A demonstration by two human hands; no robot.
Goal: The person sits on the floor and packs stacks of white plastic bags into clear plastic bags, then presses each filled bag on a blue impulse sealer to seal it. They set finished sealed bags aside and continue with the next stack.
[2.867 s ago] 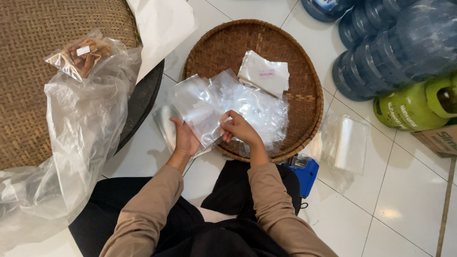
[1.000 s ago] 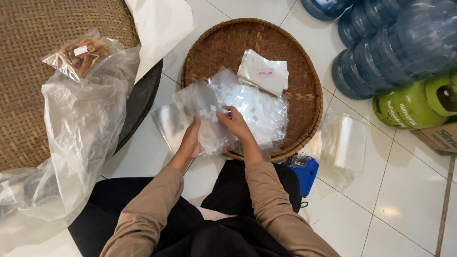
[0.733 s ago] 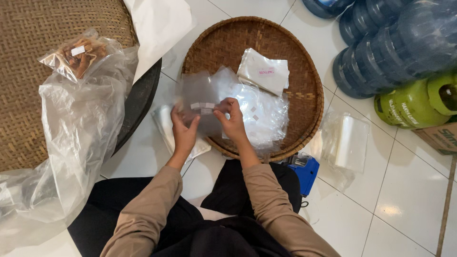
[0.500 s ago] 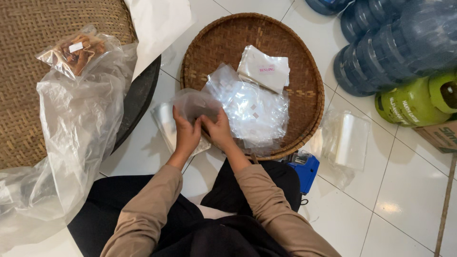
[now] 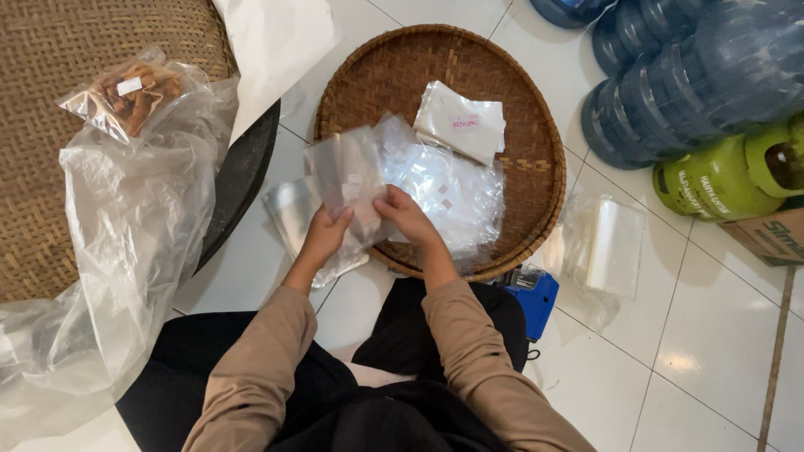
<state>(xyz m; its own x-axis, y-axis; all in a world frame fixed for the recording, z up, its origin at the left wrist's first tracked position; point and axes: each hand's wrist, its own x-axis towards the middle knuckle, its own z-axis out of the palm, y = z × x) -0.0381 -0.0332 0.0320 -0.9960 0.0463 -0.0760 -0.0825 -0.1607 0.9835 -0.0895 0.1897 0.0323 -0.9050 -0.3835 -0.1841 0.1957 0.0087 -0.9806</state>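
Note:
My left hand [image 5: 322, 236] and my right hand [image 5: 404, 216] both pinch one small clear plastic bag [image 5: 345, 172], held upright over the near rim of a round woven tray [image 5: 377, 75]. The bag carries a small white label. Behind my right hand a heap of more clear labelled bags [image 5: 452, 192] lies in the tray, with a flat white packet of bags [image 5: 461, 121] beyond it. A short stack of clear bags [image 5: 289, 213] rests on the floor under my left hand.
A large clear plastic sack [image 5: 126, 243] with a sealed bag of brown snacks [image 5: 126, 96] on top lies left, over a woven mat [image 5: 33, 125]. Right of the tray are a bundle of clear bags [image 5: 611, 243], a blue stapler-like tool [image 5: 532, 297], blue water jugs [image 5: 695, 75] and a green gas cylinder [image 5: 720, 176].
My hands lifted one clear bag off the heap, drew it close and low, and now hold it raised and spread between both hands near the tray's rim.

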